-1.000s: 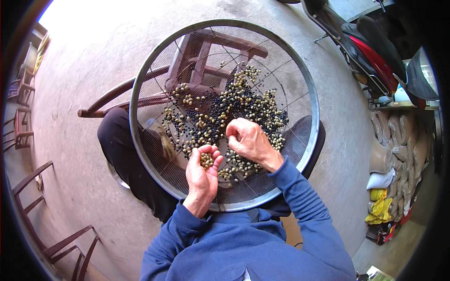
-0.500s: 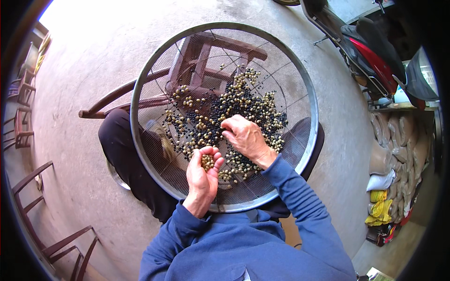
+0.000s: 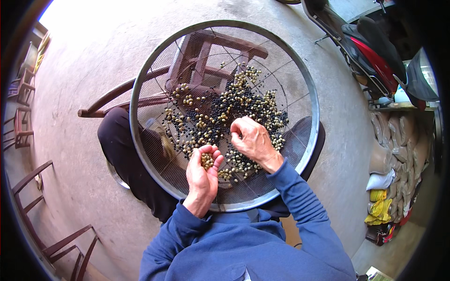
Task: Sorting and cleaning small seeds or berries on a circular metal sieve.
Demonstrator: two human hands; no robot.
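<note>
Left hand (image 3: pixel 201 178), seven o'clock over mesh sieve (image 3: pixel 316 111): cupping pale seeds (image 3: pixel 206 161). Right hand (image 3: pixel 255 142), four o'clock: curled, any contents indiscernible.

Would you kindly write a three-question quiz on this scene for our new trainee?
1. Which hand is cupped around pale seeds?
2. Which other seeds lie on the round sieve among pale ones: a) red, b) black, c) blue?
3. True or false: the right hand is over the sieve, its fingers curled.

Key:
1. The left hand.
2. b, black seeds.
3. True.
</note>
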